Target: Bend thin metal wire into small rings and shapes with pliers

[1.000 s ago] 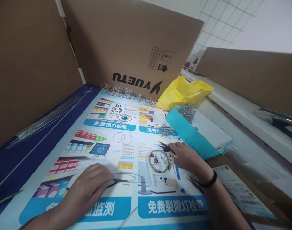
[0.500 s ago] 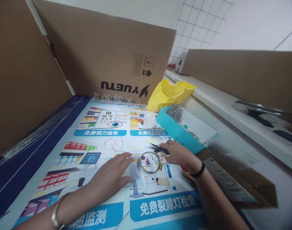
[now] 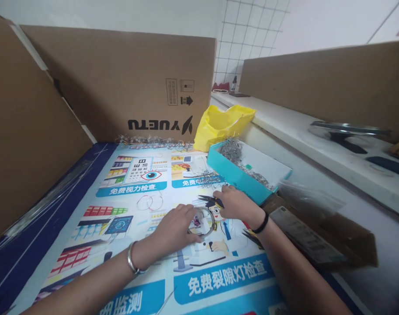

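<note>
Our left hand (image 3: pixel 178 227), half-curled, has just reached the hoop (image 3: pixel 213 220), grip unclear, so that's probably in play; right of it, our right hand (image 3: pixel 234 203) clutches pliers (image 3: pixel 205 199).

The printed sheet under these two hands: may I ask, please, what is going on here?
Someone is working bare-handed on the printed sheet. The left hand is at the left side of a small round item with a silvery rim. The right hand is at a dark pointed tool; whether it grips it is hard to tell. Beyond that hand, a teal box holds tangled wire.
</note>
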`<action>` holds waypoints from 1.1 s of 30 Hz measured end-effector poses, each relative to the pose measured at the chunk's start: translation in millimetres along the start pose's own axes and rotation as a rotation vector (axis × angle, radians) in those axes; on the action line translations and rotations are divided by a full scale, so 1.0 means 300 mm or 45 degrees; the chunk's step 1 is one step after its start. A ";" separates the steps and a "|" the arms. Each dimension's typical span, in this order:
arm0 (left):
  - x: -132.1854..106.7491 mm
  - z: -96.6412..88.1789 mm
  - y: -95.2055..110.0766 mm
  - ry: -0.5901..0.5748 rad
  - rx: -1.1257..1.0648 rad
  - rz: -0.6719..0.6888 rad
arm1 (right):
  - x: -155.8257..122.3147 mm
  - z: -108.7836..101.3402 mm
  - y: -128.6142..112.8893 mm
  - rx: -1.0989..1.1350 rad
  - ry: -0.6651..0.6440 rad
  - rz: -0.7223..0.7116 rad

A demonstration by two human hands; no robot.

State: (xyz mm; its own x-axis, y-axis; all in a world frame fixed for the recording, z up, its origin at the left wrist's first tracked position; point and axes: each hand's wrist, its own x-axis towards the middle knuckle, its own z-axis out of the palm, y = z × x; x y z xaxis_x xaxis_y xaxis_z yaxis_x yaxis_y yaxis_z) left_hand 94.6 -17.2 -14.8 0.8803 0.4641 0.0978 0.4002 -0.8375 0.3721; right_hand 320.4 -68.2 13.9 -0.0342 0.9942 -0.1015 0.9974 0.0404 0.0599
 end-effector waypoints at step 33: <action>0.109 -0.026 -0.004 -0.209 -0.066 0.170 | 0.019 0.040 -0.003 -0.059 0.075 0.024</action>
State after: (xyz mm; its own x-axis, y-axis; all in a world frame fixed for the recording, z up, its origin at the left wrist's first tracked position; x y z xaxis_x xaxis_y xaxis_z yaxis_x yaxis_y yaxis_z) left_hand 120.9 1.4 -4.8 0.9560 0.2934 -0.0003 0.2673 -0.8705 0.4133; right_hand 320.1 -63.8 1.4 -0.0203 0.9989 -0.0416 0.9939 0.0247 0.1072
